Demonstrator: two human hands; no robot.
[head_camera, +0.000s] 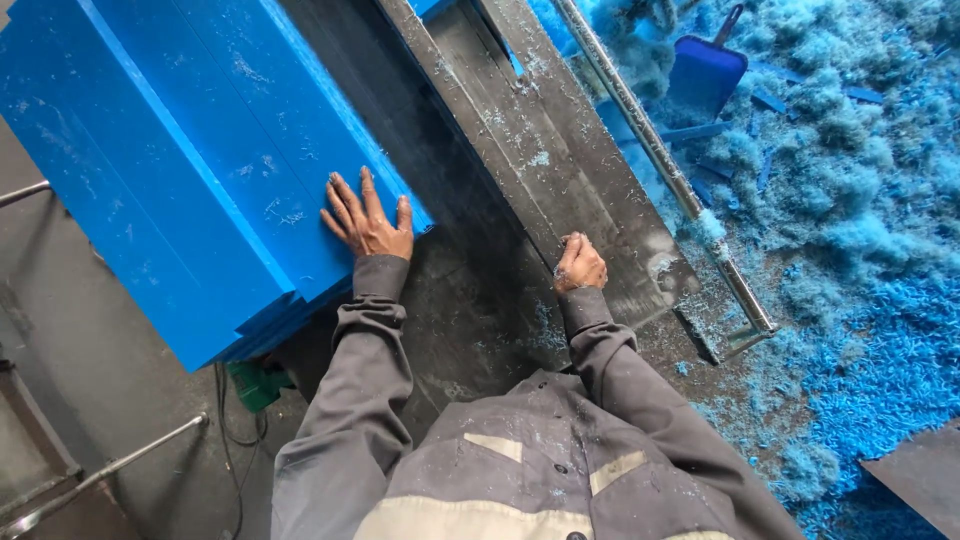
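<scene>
My left hand (366, 221) lies flat, fingers spread, on the near right corner of a stack of long blue plastic boards (170, 150). The boards rest on a dark metal machine table (480, 290) and run away to the upper left. My right hand (580, 264) is closed in a fist, knuckles resting on a raised dark metal rail (520, 130) that runs diagonally across the table. I cannot see anything inside the fist. Grey work sleeves cover both arms.
A steel bar (660, 160) runs along the table's right side. Blue plastic shavings (850, 230) cover the floor at right, with a blue dustpan (705, 70) among them. Metal tube frames (110, 460) and a green object (258, 382) with cables sit lower left.
</scene>
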